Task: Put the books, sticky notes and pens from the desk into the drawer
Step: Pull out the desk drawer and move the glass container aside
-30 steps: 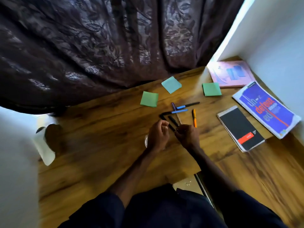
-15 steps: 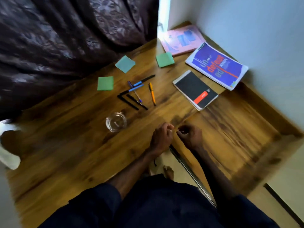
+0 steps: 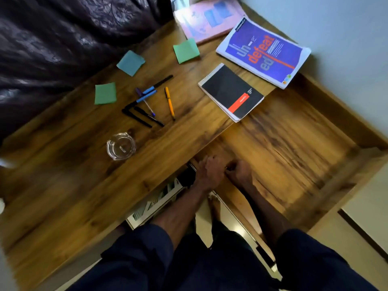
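Observation:
Three books lie at the desk's far right: a pink one (image 3: pixel 210 19), a blue one (image 3: pixel 264 51) and a black spiral notepad (image 3: pixel 231 91). Two green sticky pads (image 3: pixel 105 93) (image 3: pixel 186 50) and a blue-green one (image 3: pixel 130 63) lie around several pens (image 3: pixel 144 106), with an orange pen (image 3: pixel 169 102) beside them. The wooden drawer (image 3: pixel 294 148) stands pulled out at the lower right, with nothing in it. My left hand (image 3: pixel 210 172) and my right hand (image 3: pixel 239 174) sit side by side on its near-left edge with curled fingers.
A glass ashtray (image 3: pixel 121 146) stands on the desk (image 3: pixel 63 185) left of my hands. A dark curtain (image 3: pixel 63 38) hangs behind, and a pale wall (image 3: pixel 346 38) is at the right. Under the desk lies a white printed booklet (image 3: pixel 155 204), with a bare foot (image 3: pixel 214 206) beside a metal rail (image 3: pixel 233 213).
Both hands have drawn back from beside the pens to the drawer's near edge. The view has swung right and down, so more of the drawer shows.

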{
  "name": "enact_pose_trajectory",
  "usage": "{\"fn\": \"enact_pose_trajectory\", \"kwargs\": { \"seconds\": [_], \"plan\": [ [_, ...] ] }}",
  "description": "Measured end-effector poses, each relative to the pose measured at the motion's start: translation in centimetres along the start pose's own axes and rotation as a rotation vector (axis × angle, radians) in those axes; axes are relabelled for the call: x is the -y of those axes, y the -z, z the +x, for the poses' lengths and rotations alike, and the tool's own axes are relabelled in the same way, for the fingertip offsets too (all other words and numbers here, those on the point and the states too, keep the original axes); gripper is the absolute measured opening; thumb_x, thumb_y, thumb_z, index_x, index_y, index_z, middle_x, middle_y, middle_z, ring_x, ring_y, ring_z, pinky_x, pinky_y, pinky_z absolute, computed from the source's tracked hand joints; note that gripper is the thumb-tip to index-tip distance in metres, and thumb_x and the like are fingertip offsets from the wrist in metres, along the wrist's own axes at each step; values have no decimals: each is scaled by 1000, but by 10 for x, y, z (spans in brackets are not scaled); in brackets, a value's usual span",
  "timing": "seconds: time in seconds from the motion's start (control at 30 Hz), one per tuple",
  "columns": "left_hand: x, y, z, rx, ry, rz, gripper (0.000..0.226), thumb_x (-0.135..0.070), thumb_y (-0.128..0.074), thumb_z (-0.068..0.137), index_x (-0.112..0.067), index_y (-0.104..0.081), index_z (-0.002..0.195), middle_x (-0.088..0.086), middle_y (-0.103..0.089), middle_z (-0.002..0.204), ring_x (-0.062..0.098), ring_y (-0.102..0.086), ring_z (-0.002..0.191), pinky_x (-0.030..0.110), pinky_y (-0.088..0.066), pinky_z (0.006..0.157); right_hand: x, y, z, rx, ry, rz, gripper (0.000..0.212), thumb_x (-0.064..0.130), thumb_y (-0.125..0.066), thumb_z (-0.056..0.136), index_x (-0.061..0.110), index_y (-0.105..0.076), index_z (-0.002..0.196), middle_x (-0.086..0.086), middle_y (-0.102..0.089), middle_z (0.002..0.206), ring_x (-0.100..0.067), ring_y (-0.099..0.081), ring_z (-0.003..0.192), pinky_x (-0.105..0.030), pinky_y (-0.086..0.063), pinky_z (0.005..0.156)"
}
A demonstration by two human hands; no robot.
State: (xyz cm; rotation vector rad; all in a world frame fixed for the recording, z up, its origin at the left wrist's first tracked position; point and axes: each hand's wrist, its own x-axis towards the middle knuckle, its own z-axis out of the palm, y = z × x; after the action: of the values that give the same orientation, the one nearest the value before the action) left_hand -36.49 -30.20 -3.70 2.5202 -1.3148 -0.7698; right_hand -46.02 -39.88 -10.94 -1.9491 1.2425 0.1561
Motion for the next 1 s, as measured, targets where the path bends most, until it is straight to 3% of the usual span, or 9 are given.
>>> {"fn": "enact_pose_trajectory", "kwargs": {
  "seconds": [0.27,0.6,0.8,0.9,1.0],
  "plan": [
    [9,-5,11,57,145,42,30,-20,-64,92,-12,-57,121,6,-63,119,22,-58,112,36,-49,98,20,-23,30,-17,164,-4,8,25,-69,82,16,-68,83,0,-67,77,-16,-59,67,-23,-36,54],
    [10,-1,22,52,218,-56,24,-14,-60,91,-7,-59,114,12,-63,113,26,-60,108,36,-52,90,23,-31,46,-24,247,-88,11,17,-69,84,7,-70,89,-13,-68,89,-25,-61,70,-26,-35,57],
    [11,1,20,49,227,-66,24,-9,-56,92,-5,-59,115,13,-63,114,26,-60,109,32,-47,83,10,-32,43,-41,224,-34,12,18,-67,86,6,-69,89,-12,-68,89,-27,-64,72,-28,-41,54],
    [10,1,17,55,221,-61,22,-10,-55,93,-5,-59,114,13,-63,114,27,-59,109,34,-48,84,5,-32,45,-41,216,-53,14,21,-67,89,7,-70,90,-11,-69,90,-26,-65,72,-35,-51,54],
    [9,-2,15,68,205,-54,24,-11,-56,94,-5,-58,117,13,-61,116,26,-57,111,34,-47,87,3,-33,45,-45,217,-53,12,20,-67,89,9,-70,89,-9,-69,88,-24,-63,70,-34,-50,53]
  ]
}}
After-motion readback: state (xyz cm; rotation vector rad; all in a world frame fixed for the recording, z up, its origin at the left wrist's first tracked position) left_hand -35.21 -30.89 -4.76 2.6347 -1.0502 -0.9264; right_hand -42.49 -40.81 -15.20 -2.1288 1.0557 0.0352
